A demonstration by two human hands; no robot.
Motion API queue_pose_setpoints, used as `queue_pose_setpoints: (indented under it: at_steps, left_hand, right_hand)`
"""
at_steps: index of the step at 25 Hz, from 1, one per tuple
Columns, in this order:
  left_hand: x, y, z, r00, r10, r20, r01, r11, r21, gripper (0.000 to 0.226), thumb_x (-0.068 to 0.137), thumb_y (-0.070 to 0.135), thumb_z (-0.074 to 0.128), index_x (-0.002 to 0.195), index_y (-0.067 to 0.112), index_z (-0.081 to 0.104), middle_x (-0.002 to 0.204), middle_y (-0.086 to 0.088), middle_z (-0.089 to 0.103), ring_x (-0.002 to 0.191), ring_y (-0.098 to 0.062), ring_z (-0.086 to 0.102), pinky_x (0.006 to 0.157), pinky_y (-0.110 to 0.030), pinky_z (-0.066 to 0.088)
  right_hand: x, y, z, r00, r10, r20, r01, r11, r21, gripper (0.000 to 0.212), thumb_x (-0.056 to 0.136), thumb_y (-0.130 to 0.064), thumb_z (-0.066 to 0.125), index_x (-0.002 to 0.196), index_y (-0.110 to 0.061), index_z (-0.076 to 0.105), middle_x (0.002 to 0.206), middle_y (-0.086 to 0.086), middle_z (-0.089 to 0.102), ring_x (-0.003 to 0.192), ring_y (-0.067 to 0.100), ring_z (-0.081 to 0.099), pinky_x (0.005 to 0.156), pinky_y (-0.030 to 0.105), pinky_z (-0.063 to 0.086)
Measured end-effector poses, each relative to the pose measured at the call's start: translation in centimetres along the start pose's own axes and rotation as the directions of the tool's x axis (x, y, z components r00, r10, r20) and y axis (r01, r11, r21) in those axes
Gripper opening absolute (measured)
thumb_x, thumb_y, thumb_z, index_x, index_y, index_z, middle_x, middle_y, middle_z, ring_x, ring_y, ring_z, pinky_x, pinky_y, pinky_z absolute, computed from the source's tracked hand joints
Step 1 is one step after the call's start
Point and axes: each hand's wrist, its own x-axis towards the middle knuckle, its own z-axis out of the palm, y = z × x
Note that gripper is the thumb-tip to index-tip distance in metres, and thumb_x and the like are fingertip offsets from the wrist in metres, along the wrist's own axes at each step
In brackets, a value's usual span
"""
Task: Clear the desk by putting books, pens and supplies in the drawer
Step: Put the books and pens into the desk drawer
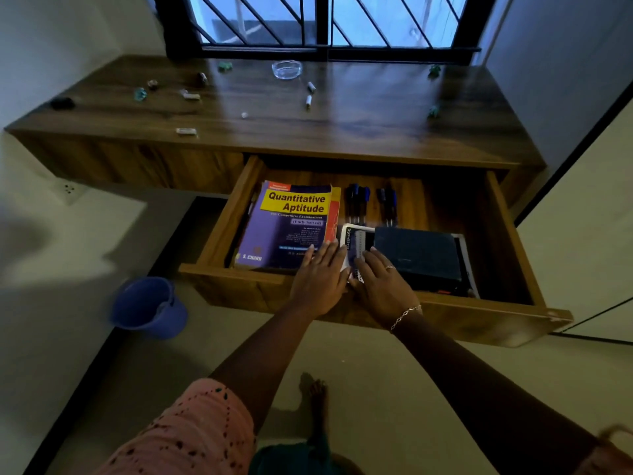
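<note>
While the drawer (219,228) stands pulled out from under the desk (376,114), both hands lie inside it at the front. The left hand (320,279) is flat with straight fingers, and its fingertips rest on the lower right corner of the purple book (284,228), which lies in the left part of the drawer. The right hand (382,286) is also flat and spread, pressing on the spiral notebook (354,241) just beside that book; neither hand grips anything. A dark blue book (418,255) lies on top of the notebook, touching the right fingers. Behind these, toward the back of the drawer, two small groups of pens (359,204) with blue caps lie side by side.

On the desk several small things are scattered well apart: a glass bowl (286,69) near the window (322,22), some short white pieces (309,101) and a few green bits (433,112); what they are exactly I cannot tell. A blue bucket (147,308) stands on the floor to the left of the drawer.
</note>
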Motion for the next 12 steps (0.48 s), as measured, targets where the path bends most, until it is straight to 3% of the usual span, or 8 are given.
queue_pose_setpoints:
  at_steps: [2, 4, 8, 12]
  left_hand:
    - [0.0, -0.1, 0.3, 1.000, 0.007, -0.002, -0.007, 1.000, 0.001, 0.056, 0.101, 0.037, 0.024, 0.150, 0.017, 0.006, 0.159, -0.006, 0.009, 0.147, -0.021, 0.004, 0.118, -0.043, 0.003]
    - [0.5, -0.3, 0.5, 1.000, 0.017, -0.001, -0.017, 1.000, -0.005, 0.058, 0.099, 0.042, 0.020, 0.150, 0.018, 0.004, 0.159, -0.006, 0.008, 0.147, -0.021, 0.003, 0.119, -0.045, 0.007]
    - [2.5, -1.1, 0.2, 0.994, 0.103, -0.025, -0.103, 0.995, 0.012, 0.080, 0.080, 0.055, -0.004, 0.150, 0.018, 0.007, 0.159, -0.007, 0.005, 0.146, -0.023, -0.004, 0.117, -0.049, 0.000]
    - [5.3, -2.4, -0.4, 0.979, 0.203, -0.013, -0.203, 0.979, 0.030, 0.084, 0.081, 0.059, 0.006, 0.150, 0.012, 0.002, 0.158, -0.009, -0.004, 0.142, -0.023, -0.019, 0.112, -0.045, -0.017]
  right_hand:
    - [-0.2, 0.4, 0.4, 0.998, -0.067, 0.022, 0.068, 0.995, -0.073, 0.056, 0.090, -0.042, 0.031, 0.126, -0.005, 0.053, 0.131, 0.017, 0.055, 0.126, 0.033, 0.049, 0.099, 0.042, 0.042]
    - [0.2, 1.1, 0.8, 0.994, -0.106, 0.014, 0.107, 0.988, -0.108, 0.054, 0.086, -0.042, 0.041, 0.123, -0.005, 0.055, 0.127, 0.016, 0.059, 0.120, 0.031, 0.054, 0.094, 0.036, 0.043]
    - [2.4, 2.4, 0.5, 0.990, -0.139, -0.013, 0.138, 0.988, -0.073, 0.071, 0.072, -0.032, 0.076, 0.129, -0.002, 0.046, 0.132, 0.019, 0.054, 0.123, 0.034, 0.051, 0.095, 0.039, 0.043]
    - [5.2, 3.4, 0.2, 0.994, -0.111, -0.011, 0.111, 0.993, -0.041, 0.076, 0.081, -0.029, 0.067, 0.139, 0.002, 0.030, 0.143, 0.021, 0.040, 0.134, 0.034, 0.036, 0.104, 0.043, 0.029]
